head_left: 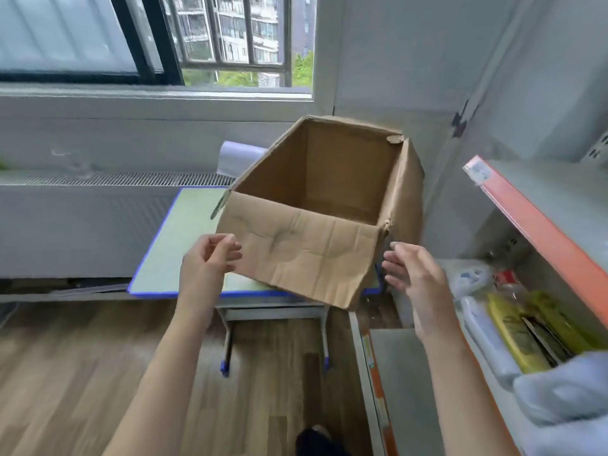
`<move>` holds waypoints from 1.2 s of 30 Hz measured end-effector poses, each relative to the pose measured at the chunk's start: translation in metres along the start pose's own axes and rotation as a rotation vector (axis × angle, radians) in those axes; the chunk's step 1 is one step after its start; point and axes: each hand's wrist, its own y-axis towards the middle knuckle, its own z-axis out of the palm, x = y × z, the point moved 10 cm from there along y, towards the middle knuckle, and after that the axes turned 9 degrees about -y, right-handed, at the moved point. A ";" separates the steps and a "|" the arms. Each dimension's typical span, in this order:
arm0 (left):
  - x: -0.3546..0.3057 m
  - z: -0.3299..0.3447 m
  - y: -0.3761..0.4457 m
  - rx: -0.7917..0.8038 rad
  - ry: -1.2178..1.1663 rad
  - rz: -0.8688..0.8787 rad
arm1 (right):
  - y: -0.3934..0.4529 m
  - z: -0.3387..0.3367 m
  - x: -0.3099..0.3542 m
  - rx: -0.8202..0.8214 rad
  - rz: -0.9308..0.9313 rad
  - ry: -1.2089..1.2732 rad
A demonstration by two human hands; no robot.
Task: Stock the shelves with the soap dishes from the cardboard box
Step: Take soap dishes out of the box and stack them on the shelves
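An open cardboard box point(332, 179) stands on a small table, tilted slightly, and the part of its inside that shows holds nothing. Its creased front flap point(302, 258) hangs forward over the table's edge. My left hand point(205, 264) is at the flap's left edge with its fingers loosely curled and nothing clasped in them. My right hand point(416, 274) hovers just off the flap's right edge, fingers spread. The shelf unit point(539, 232) with orange edge strips stands to the right. No soap dish can be seen.
The box sits on a low table with a blue rim point(158, 292) and metal legs, under a window sill. The lower shelf holds yellow packets point(516, 334) and white plastic bags point(470, 278). Pale cloth point(566, 390) lies at the right. The floor is wood.
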 end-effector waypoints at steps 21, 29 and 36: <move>0.174 0.280 0.191 1.667 1.686 -0.026 | 0.241 0.144 -0.059 0.743 0.218 -1.534; 0.221 0.281 0.221 1.645 1.586 -0.143 | 0.256 0.127 -0.136 0.730 0.456 -1.518; 0.217 0.282 0.217 1.599 1.613 -0.130 | 0.245 0.125 -0.131 0.723 0.328 -1.652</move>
